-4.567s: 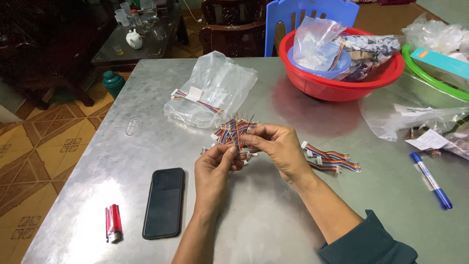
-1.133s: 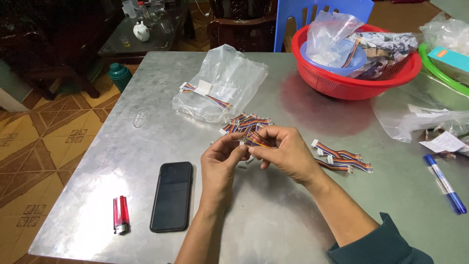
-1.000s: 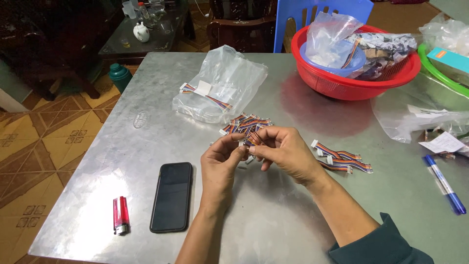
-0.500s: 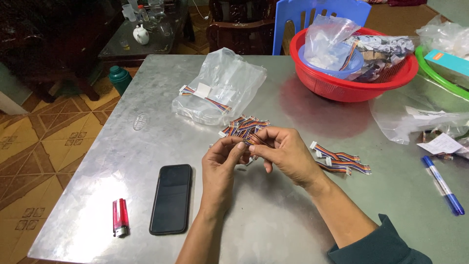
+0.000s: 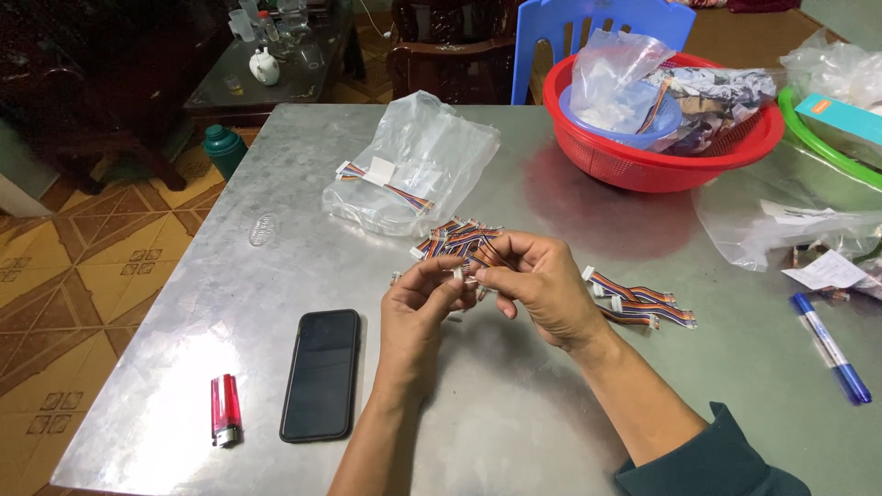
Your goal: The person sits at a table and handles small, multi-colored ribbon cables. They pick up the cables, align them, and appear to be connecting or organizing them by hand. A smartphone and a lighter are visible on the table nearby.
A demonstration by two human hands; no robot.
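Most of the frame is filled by a grey metal table point(image 5: 570, 404) that runs from the lower left to the right edge. At the upper right stands a red plastic basket point(image 5: 643, 161) holding a blue bowl point(image 5: 634, 119) and crumpled clear bags; behind it is a blue plastic chair point(image 5: 560, 23). A green hoop-shaped rim point(image 5: 818, 138) and a teal box point(image 5: 841, 115) sit at the far right edge, with more clear plastic wrapping point(image 5: 781, 211) below them.

Left of the basket, in the upper middle, lies a clear plastic bag point(image 5: 418, 165) with one multicoloured wire lead inside. A black smartphone point(image 5: 322, 372) lies face up at lower left, and a red lighter point(image 5: 224, 409) just left of it. A blue marker pen point(image 5: 831, 344) lies at the right edge.

Both hands meet at the centre of the frame. The left hand point(image 5: 418, 317) pinches a small white connector between thumb and forefinger, the other fingers curled. The right hand point(image 5: 542, 285) is curled around a bundle of multicoloured ribbon leads point(image 5: 455, 241), which fans out above the fingers, just off the table. A small pile of finished-looking leads point(image 5: 638, 303) rests on the table just right of the right hand.
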